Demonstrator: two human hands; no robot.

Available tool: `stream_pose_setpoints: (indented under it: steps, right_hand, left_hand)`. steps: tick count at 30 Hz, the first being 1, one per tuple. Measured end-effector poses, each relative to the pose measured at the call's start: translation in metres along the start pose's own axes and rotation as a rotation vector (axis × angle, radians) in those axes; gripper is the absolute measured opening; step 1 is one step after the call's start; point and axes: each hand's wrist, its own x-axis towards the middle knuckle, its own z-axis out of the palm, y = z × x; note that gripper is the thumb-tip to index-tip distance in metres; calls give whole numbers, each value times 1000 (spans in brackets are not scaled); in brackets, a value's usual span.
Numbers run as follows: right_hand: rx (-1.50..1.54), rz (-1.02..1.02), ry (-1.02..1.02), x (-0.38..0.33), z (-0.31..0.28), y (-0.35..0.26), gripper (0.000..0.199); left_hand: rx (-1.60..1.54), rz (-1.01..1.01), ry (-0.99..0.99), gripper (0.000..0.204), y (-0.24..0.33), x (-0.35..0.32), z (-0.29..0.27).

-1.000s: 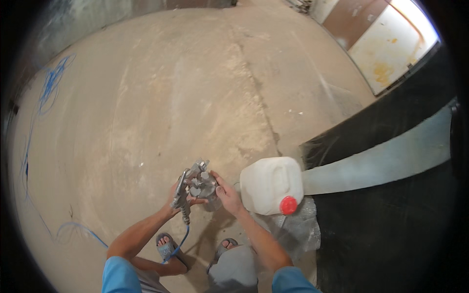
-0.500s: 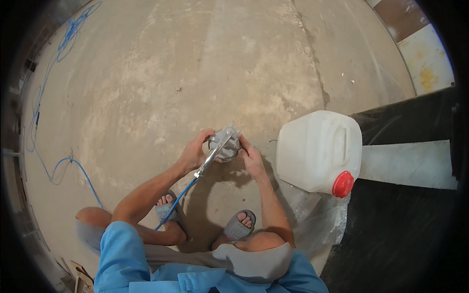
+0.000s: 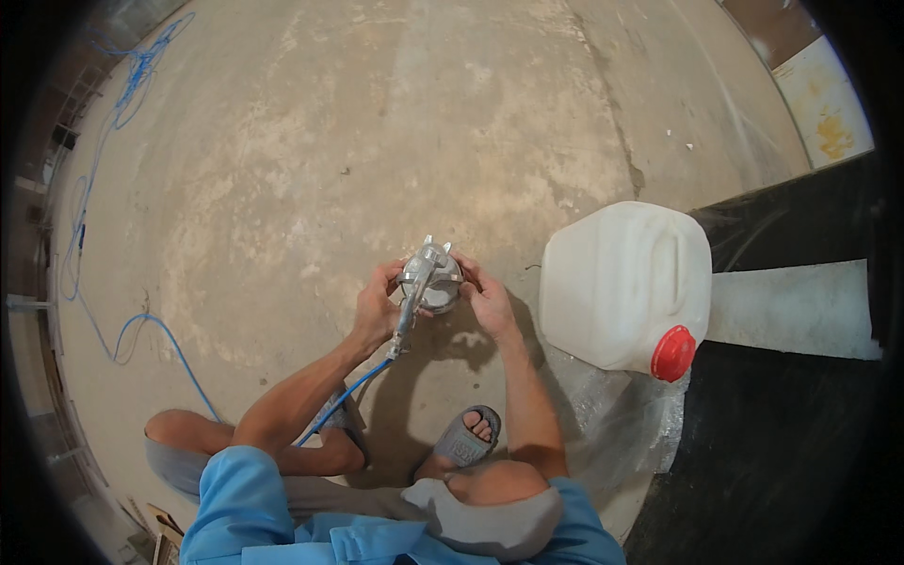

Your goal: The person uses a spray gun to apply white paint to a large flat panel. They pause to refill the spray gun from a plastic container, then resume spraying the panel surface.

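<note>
Both hands clamped on metal spray gun [image 3: 426, 280] above concrete floor [image 3: 282, 188]: left hand [image 3: 377, 309] on handle, right hand [image 3: 487, 299] on cup. Risk: cup slipping, contents spilling; blue hose [image 3: 344, 397] snagging foot.

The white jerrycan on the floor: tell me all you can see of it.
The white jerrycan is a squarish, translucent-looking plastic container with rounded corners and a moulded handle recess along its upper face. A red screw cap closes its spout at the lower right corner. It rests on the concrete floor, partly over a crumpled clear plastic sheet and beside a dark mat. Nothing holds it; the right hand is close by but apart from it.
</note>
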Motion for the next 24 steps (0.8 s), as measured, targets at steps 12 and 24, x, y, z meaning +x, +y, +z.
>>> stream_pose_setpoints:
  steps: [12, 24]
  right_hand:
    - [159, 5, 286, -7, 15, 11, 44]
    - [-245, 6, -202, -18, -6, -2, 108]
  left_hand:
    - [890, 605, -206, 45, 6, -11, -11]
    - [1258, 586, -593, 108, 75, 24, 9]
